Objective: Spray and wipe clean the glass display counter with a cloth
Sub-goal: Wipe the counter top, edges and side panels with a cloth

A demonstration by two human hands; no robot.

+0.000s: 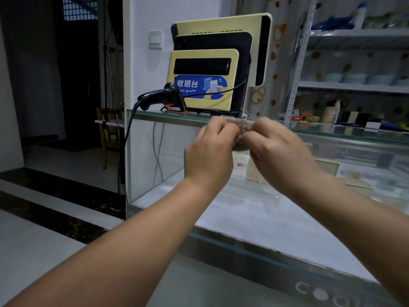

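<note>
Out in front of the glass counter (143, 151), my left hand (210, 149) and right hand (278, 151) both pinch a small greyish cloth (241, 127). My fingers are curled tight on it, right by the counter's top edge. The scanner (159, 96) and till (203, 85) sit on top just behind.

text: "收银台" — white on blue sticker (200, 87) | cream register panel (202, 79)

Cool, flat indoor light fell evenly, the doorway (73, 74) far left of the left grip (210, 149) sat in deep shadow, the right grip (278, 149) and cloth (241, 127) smeared with motion blur, and lines bowed at the edges.
</note>
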